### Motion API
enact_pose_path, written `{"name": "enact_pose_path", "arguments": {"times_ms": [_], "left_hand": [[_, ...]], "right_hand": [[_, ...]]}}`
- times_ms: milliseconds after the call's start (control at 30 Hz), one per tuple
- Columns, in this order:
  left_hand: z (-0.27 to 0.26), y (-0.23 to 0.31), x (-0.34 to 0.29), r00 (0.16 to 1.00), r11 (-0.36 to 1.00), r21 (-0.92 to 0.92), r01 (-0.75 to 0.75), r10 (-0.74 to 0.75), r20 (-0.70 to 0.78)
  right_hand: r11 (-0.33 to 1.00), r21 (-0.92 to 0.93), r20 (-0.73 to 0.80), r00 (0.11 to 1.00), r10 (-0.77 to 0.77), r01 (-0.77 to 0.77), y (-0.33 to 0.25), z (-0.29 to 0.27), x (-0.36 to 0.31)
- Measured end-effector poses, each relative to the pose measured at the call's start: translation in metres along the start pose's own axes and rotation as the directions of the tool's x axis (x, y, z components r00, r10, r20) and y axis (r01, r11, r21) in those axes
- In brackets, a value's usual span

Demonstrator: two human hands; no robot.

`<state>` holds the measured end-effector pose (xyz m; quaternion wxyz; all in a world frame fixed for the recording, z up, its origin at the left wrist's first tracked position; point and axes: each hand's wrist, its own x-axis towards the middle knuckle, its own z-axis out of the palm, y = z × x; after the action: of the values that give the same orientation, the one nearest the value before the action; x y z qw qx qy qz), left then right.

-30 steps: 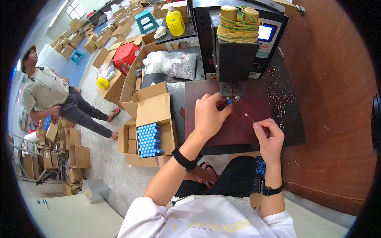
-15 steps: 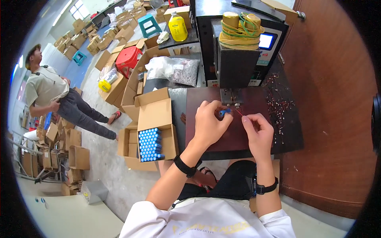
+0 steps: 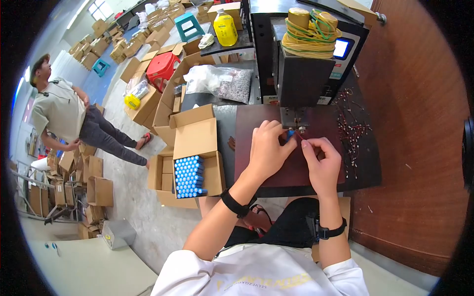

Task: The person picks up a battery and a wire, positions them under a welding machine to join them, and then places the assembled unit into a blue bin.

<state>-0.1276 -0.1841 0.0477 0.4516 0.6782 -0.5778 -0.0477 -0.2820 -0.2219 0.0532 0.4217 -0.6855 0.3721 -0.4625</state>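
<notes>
Head view: my left grip (image 3: 269,148) is closed around a small blue battery (image 3: 291,133), pinched between thumb and fingers, right by the metal tips of the black machine (image 3: 307,81). My right grip (image 3: 323,160) is narrow, thumb and finger pressed together on a thin red wire (image 3: 298,137) that runs toward the battery. I cannot tell whether wire and battery touch. Both hands are over a dark red mat (image 3: 247,118) on the black surface (image 3: 225,121). To my left, an open cardboard box (image 3: 213,170) holds rows of upright blue batteries (image 3: 188,176). On the right, beside the mat, lies a loose spread of wires (image 3: 351,130). Behind the box rests a clear plastic bag (image 3: 234,85), and farther left stands another person (image 3: 61,111).
</notes>
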Motion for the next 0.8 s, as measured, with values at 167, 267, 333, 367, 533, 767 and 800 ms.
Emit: {"name": "enact_pose_path", "arguments": {"times_ms": [167,267,333,367,533,767,800], "left_hand": [[-0.001,0.001,0.000,1.000,1.000,0.023,0.002,-0.003,0.010],[-0.001,-0.001,0.000,1.000,1.000,0.019,-0.023,0.023,0.005],[-0.001,0.000,0.000,1.000,0.999,0.040,-0.017,0.017,-0.002],[0.000,0.000,0.000,0.999,0.999,0.031,-0.033,0.033,0.009],[0.003,-0.004,-0.002,1.000,0.993,-0.120,0.016,-0.014,0.016],[-0.013,-0.003,-0.006,0.987,0.924,-0.377,0.071,-0.010,0.161],[-0.014,0.001,-0.005,0.987,0.937,-0.341,0.073,-0.019,0.161]], "right_hand": [[1.000,-0.012,0.002,1.000,-0.010,0.010,-0.002,0.001,0.001],[1.000,-0.019,-0.005,1.000,-0.013,0.012,-0.002,0.002,0.000],[1.000,-0.027,-0.019,1.000,-0.014,0.013,-0.002,0.001,-0.001],[1.000,-0.027,-0.018,1.000,-0.010,0.010,-0.004,0.000,-0.002],[0.992,-0.082,-0.034,0.995,-0.097,0.094,0.000,-0.002,-0.004],[0.995,-0.073,-0.133,0.988,-0.083,0.074,-0.029,-0.079,-0.048],[0.999,-0.043,-0.172,0.985,-0.008,0.000,-0.034,-0.100,-0.063]]}}
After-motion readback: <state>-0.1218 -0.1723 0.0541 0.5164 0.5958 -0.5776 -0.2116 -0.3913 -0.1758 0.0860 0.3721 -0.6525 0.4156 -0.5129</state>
